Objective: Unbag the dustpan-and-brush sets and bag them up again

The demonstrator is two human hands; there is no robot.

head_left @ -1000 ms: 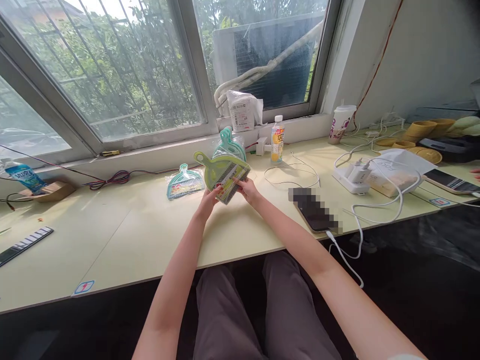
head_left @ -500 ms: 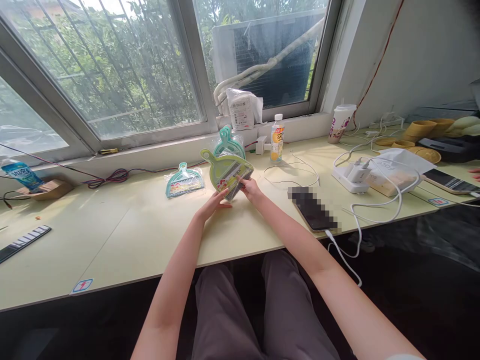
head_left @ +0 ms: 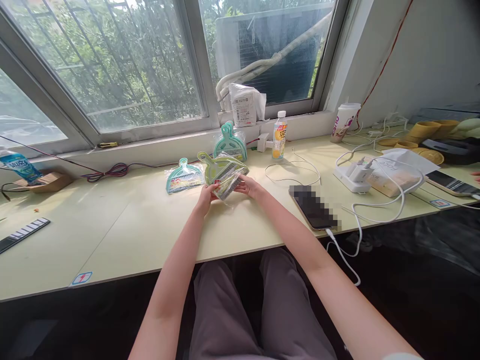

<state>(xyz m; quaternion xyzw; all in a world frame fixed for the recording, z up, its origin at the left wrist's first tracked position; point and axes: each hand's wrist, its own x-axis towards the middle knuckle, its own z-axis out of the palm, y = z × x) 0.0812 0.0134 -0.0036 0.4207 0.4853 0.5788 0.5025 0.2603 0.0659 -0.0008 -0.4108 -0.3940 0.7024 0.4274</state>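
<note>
A yellow-green mini dustpan set in clear wrapping [head_left: 222, 172] lies low over the pale yellow desk [head_left: 123, 235]. My left hand [head_left: 207, 195] pinches its near left corner. My right hand [head_left: 250, 186] grips its near right edge. A teal dustpan set in wrapping [head_left: 183, 178] lies flat just left of it. Another teal set [head_left: 229, 144] leans against the window ledge behind.
A phone [head_left: 313, 210] on a white cable lies right of my right hand. Behind stand a drink bottle [head_left: 278, 137], a white packet [head_left: 243, 104] and a paper cup [head_left: 342, 122]. A charger block [head_left: 354, 175], cables, wooden bowls [head_left: 423, 131] crowd the right; a blue bottle [head_left: 20, 166] sits far left.
The yellow-green set has come down from a raised, tilted position to nearly flat on the desk. My left hand let go briefly, then took the near left corner again.
</note>
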